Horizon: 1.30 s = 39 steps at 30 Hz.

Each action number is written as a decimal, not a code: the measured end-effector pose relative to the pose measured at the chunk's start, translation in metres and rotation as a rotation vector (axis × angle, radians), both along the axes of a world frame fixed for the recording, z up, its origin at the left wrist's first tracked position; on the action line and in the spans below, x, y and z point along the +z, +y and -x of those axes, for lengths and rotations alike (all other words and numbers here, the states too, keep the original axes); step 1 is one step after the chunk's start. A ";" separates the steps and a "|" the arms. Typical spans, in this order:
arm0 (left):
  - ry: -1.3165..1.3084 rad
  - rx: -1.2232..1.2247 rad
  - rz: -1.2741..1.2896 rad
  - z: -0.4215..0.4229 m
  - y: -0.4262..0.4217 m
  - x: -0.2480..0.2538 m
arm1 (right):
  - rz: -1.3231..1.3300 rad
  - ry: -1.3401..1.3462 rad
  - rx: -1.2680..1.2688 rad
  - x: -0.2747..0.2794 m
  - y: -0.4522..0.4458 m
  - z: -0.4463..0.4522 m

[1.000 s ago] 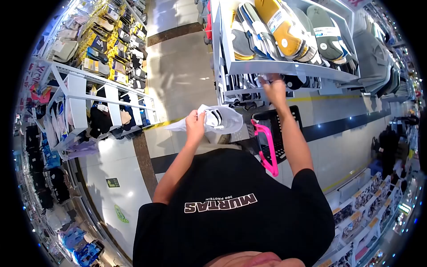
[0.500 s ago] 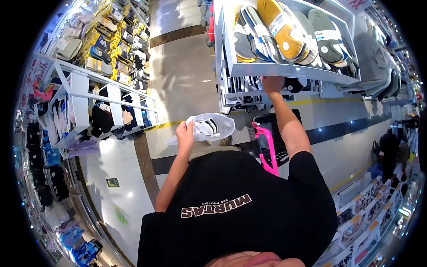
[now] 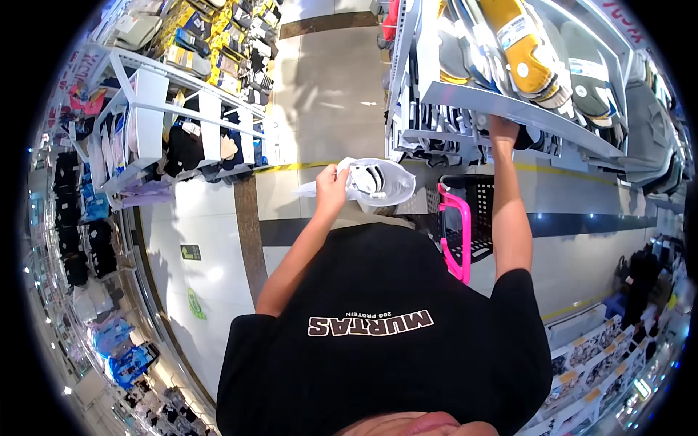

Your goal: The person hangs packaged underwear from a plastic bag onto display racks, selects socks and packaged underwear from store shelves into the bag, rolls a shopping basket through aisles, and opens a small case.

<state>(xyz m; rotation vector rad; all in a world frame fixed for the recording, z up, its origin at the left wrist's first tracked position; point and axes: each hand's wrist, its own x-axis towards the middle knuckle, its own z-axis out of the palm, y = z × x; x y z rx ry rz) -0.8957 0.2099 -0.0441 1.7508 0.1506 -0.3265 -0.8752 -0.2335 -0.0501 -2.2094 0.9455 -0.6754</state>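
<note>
My left hand [image 3: 331, 187] pinches the edge of a translucent plastic bag [image 3: 400, 191], held out in front of my body. Inside the bag lie white socks [image 3: 363, 178] with black stripes. At the display rack, my right hand [image 3: 503, 129] reaches into the lower shelf, beneath the upper tray [image 3: 509, 107]; its fingers are hidden, so any hold cannot be seen. Around that hand are black and white packaged socks [image 3: 451, 120]. Mustard and grey socks [image 3: 533, 62] with paper labels fill the tray above it.
A black shopping basket [image 3: 480, 218] with a pink handle [image 3: 465, 232] stands on the floor below my right forearm. To the left is another white rack [image 3: 149, 131] with hanging socks. A tiled aisle [image 3: 327, 94] runs between the racks. White divided bins [image 3: 592, 349] stand at lower right.
The view has shifted, so the racks sit differently in it. My left hand still carries the bag of socks, and my right hand stays within the lower shelf.
</note>
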 end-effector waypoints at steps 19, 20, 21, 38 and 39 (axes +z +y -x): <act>0.028 -0.126 -0.095 -0.019 -0.027 -0.012 | -1.033 0.120 0.542 0.090 0.064 0.163; 0.025 -0.127 -0.086 -0.018 -0.030 -0.013 | -0.986 0.191 0.595 0.092 0.072 0.156; 0.022 -0.130 -0.076 -0.018 -0.033 -0.011 | -0.937 0.262 0.646 0.095 0.081 0.148; -0.005 -0.213 0.187 0.030 -0.091 0.032 | -0.451 0.335 1.163 -0.123 0.226 0.074; 0.009 -0.219 0.160 0.030 -0.081 0.012 | -0.380 0.381 1.086 -0.123 0.229 0.077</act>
